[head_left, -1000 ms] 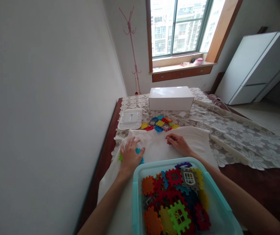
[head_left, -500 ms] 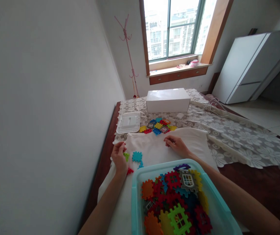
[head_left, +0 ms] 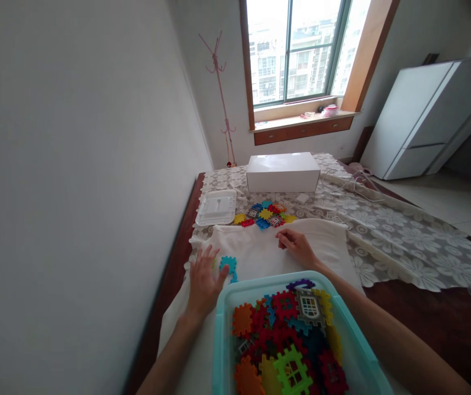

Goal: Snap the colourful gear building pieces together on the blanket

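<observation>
My left hand lies flat with fingers spread on a white cloth, over some small plastic tiles; a teal tile peeks out by the fingertips. My right hand rests on the cloth near its far edge, fingers curled, and I cannot see anything in it. A turquoise bin filled with several colourful interlocking tiles sits right in front of me. Beyond the cloth lies a small pile of tiles.
A clear plastic lid lies at the table's left edge, a white box further back on the lace tablecloth. A white wall runs along the left. White cable, a white fridge and a window stand beyond.
My left hand, drawn back to the cloth's left edge with fingers bunched half a second ago, has come back over the tiles and flattened. The right hand has barely moved.
</observation>
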Available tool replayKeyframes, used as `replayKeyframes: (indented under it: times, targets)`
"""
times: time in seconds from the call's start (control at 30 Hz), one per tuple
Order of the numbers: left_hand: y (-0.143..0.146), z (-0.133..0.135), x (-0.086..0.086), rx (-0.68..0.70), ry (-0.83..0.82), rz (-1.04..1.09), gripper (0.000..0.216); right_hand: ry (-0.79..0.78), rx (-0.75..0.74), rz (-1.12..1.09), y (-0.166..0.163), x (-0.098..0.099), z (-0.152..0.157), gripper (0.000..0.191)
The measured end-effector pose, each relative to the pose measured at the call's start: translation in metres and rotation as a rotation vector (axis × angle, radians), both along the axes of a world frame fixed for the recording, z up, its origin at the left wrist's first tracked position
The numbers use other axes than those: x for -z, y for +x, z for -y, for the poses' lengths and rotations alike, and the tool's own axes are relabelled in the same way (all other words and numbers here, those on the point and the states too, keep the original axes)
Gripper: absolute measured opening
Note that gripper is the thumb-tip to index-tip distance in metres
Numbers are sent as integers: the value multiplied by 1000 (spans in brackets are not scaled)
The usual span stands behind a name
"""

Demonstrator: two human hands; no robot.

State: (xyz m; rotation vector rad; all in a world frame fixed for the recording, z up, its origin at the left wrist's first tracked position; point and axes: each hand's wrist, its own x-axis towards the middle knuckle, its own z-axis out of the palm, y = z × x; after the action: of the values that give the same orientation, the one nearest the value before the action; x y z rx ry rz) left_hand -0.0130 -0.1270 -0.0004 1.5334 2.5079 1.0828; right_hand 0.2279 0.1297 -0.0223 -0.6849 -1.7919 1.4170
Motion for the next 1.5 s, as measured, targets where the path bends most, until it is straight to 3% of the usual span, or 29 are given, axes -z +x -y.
replayKeyframes:
  times: [0.1,0.2,0.33,0.53,0.7,0.83,0.97,1.1,1.17,1.3,1.37,1.5]
  targets:
    - [4,15,16,89,-219,-173,70,6,-11,3,0,1,0,34]
    - [5,14,19,160,-248,-210,68,7,-15,1,-2,2,0,34]
    - [6,-1,13,251,-222,-130,63,0,-26,-14,-3,1,2,36]
    - [11,-28,6,282,-197,-46,60,21,-39,21,-3,0,2,38]
    - [17,-55,-11,325,-207,-32,55,61,-81,71,-5,1,1,37]
    - [29,-82,-22,313,-129,25,44,146,-117,129,-6,3,2,34]
    - [42,-109,-21,314,57,238,26,241,-130,164,-6,5,1,30]
    - [47,-119,-14,259,176,387,37,344,-153,219,-4,5,2,29]
    - [45,-117,-13,247,243,496,45,458,-191,275,-3,5,3,36]
    - [39,-114,-13,187,408,700,55,705,-319,418,-3,7,8,75]
    - [36,-114,-12,157,442,736,58,765,-353,458,-4,9,11,88]
    - [32,-119,-8,111,468,845,56,790,-336,484,-5,13,14,95]
